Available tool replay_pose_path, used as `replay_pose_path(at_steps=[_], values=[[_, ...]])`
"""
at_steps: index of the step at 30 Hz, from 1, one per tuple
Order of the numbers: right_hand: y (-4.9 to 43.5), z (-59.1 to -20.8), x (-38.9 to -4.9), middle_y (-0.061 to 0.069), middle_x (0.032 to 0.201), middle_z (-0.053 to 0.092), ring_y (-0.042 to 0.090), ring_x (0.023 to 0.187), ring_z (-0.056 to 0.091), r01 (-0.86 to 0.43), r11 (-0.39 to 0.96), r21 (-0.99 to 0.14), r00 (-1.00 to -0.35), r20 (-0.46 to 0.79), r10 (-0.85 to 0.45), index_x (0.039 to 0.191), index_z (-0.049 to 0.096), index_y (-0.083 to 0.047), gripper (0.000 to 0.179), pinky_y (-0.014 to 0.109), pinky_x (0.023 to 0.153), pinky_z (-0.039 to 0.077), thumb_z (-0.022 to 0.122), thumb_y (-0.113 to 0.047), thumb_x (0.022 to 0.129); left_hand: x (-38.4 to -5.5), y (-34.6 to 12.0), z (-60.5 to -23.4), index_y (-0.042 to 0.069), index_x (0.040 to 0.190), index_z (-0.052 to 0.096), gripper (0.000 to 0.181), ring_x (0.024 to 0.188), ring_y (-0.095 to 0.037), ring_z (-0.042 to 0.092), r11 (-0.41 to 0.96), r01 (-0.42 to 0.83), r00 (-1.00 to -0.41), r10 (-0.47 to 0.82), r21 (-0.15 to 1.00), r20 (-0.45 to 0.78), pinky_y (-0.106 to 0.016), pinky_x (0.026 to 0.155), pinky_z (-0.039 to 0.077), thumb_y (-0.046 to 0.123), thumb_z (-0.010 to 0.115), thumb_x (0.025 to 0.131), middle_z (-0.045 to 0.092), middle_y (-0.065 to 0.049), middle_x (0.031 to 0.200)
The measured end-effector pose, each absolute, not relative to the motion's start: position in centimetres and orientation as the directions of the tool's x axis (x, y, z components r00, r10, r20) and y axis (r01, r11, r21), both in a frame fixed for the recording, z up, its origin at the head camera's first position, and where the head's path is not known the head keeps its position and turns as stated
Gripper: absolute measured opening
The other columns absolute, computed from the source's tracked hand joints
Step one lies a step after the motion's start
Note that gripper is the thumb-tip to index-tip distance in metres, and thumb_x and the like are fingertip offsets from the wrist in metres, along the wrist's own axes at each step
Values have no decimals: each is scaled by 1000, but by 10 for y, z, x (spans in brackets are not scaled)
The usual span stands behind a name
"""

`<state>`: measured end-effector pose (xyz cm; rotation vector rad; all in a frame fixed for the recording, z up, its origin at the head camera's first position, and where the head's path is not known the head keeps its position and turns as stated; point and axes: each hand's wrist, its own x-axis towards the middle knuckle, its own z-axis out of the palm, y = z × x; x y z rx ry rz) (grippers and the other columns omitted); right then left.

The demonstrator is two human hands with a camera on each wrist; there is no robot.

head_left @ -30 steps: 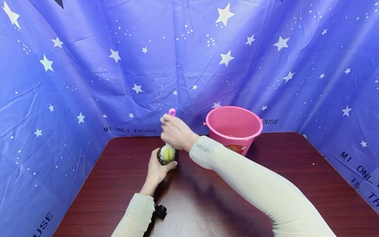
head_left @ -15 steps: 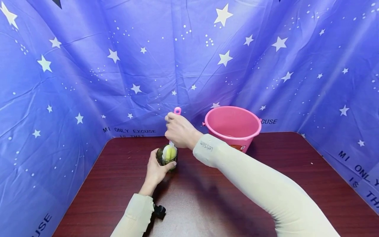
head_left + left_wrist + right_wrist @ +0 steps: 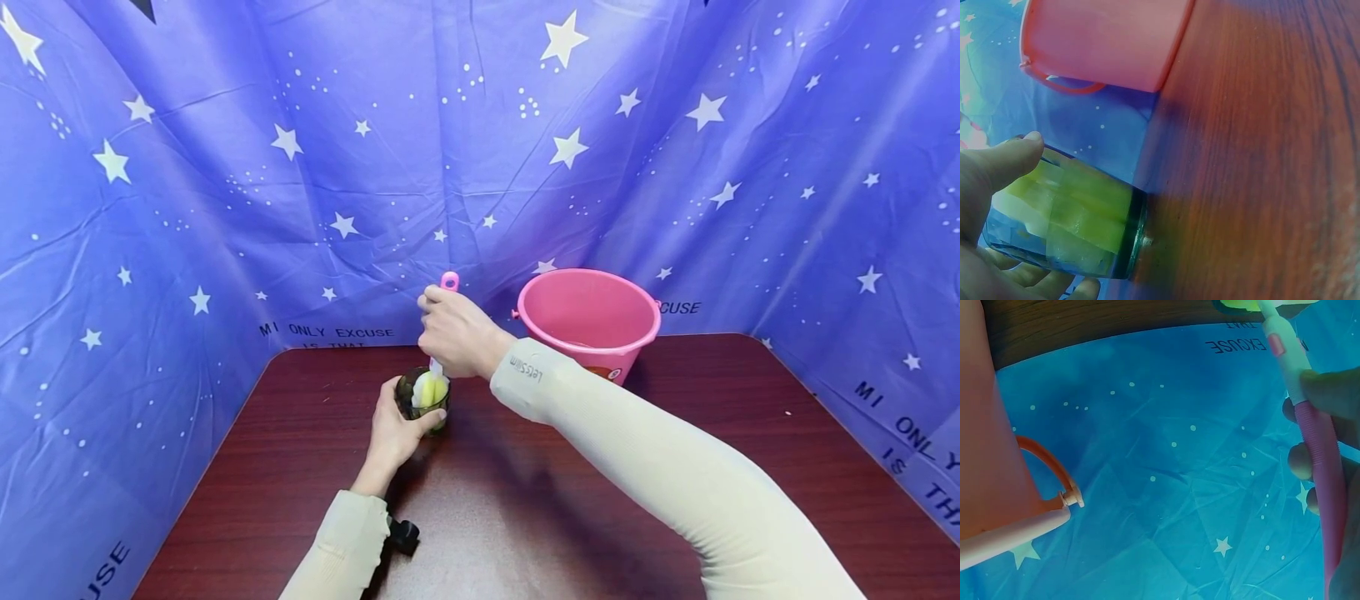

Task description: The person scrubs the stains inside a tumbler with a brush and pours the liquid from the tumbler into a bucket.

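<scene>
My left hand (image 3: 396,429) grips a dark tinted drinking glass (image 3: 1129,231) round its side, with the thumb on the near side. The glass stands on the table, its mouth tipped slightly in the head view. Inside it sits the yellow and white sponge head (image 3: 430,390) of a cup brush, seen through the wall in the left wrist view. My right hand (image 3: 459,332) holds the brush by its pink and white handle (image 3: 1319,444), fingers wrapped round it above the glass. The handle's pink looped end (image 3: 450,281) sticks up past the knuckles.
A pink bucket (image 3: 588,333) with a label stands at the back right, partly behind the right sleeve. The dark red wooden table (image 3: 300,467) ends at a blue star-patterned cloth (image 3: 420,150) on the back and sides. A black wrist camera (image 3: 405,537) sits under the left wrist.
My right hand and the brush handle have shifted slightly right, and the sponge head has turned and tilted in the glass. The left hand keeps its grip. Little differs over the last half second.
</scene>
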<state>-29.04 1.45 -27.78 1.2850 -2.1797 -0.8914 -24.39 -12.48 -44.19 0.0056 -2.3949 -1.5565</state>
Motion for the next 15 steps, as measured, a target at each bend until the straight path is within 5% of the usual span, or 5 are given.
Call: replay_pose_path(at_steps=[15], values=[[10, -275, -281, 0, 74, 64, 23, 84, 42, -629, 347, 695, -426, 65, -903, 72, 66, -22, 14, 36, 82, 27, 61, -34, 78, -246, -125, -443, 4, 130, 42, 78, 108, -29, 54, 396, 156, -963, -142, 905, 228, -43, 94, 42, 14, 87, 66, 56, -16, 122]])
